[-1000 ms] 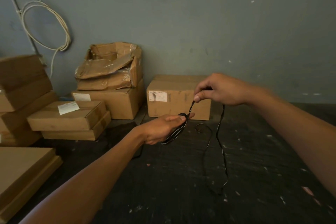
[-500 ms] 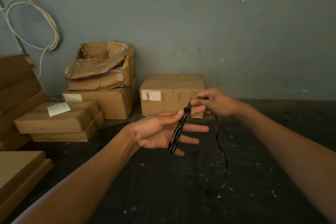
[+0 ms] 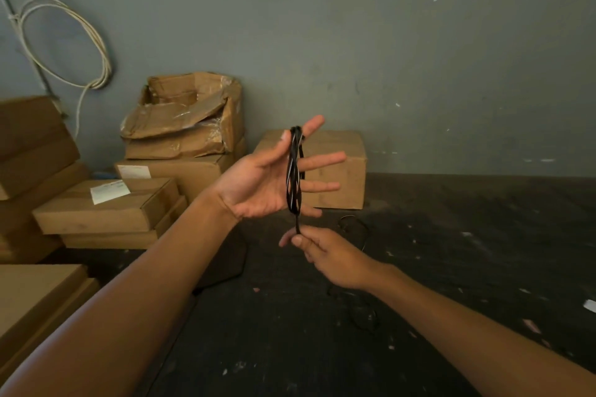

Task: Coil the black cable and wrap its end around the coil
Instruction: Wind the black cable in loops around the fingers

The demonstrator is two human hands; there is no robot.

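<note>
A black cable [image 3: 294, 171] is looped lengthwise around the spread fingers of my left hand [image 3: 264, 184], which is raised palm up at centre frame. The loops run from the forefinger down to the little finger. Below it my right hand [image 3: 325, 255] pinches the cable where it leaves the coil. The loose rest of the cable [image 3: 358, 306] trails from that hand down onto the dark floor, partly hidden behind my right wrist.
Cardboard boxes [image 3: 106, 206] are stacked at the left, a torn one [image 3: 187, 116] on top of a pile, and a single box [image 3: 335, 167] stands behind my left hand. A white cable loop [image 3: 64, 42] hangs on the grey wall. The floor [image 3: 451, 235] is dark and speckled.
My left hand has risen and spread its fingers with the coil around them. My right hand has dropped from above the coil to below it, pulling the cable down.
</note>
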